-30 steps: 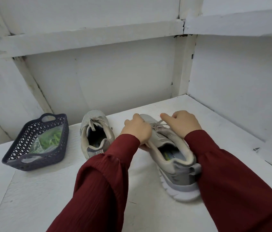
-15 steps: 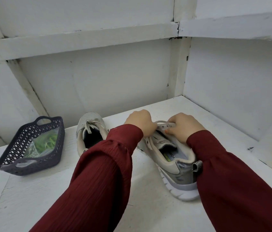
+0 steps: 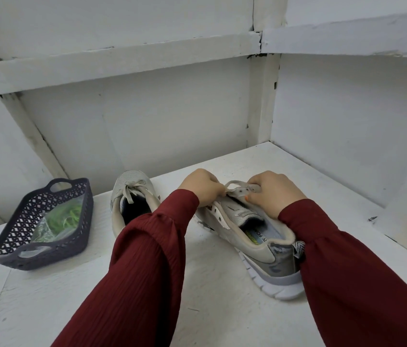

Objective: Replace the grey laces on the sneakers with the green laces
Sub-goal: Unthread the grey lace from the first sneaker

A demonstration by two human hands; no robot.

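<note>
Two hands are busy with one shoe. The near sneaker (image 3: 270,254) lies on the white shelf (image 3: 222,309), toward the right side. Its heel points at the person and its toe points at the back edge.

The left hand (image 3: 203,187) has its fingers curled in tight. It pinches the grey lace (image 3: 233,184) right above the tongue of the shoe. The lace makes a small loop between the two hands.

The right hand (image 3: 276,194) is curled too. It grips the near sneaker by the strip with the lace holes, and the thumb presses on that strip. More lace holes show as dark dots lower down on the left side of the shoe.

The far sneaker (image 3: 128,196) sits left of the left arm, close to the back edge of the shelf. Its own lace (image 3: 132,190) is tied in a bow. The dark red sleeve (image 3: 142,271) hides its heel.

A dark basket (image 3: 54,257) with little holes sits near the left edge of the shelf. It is near the far sneaker but does not touch it. A clear bag lies inside the basket, and the green laces (image 3: 64,217) are in that bag.

A white wall (image 3: 172,121) stands behind the shelf.
</note>
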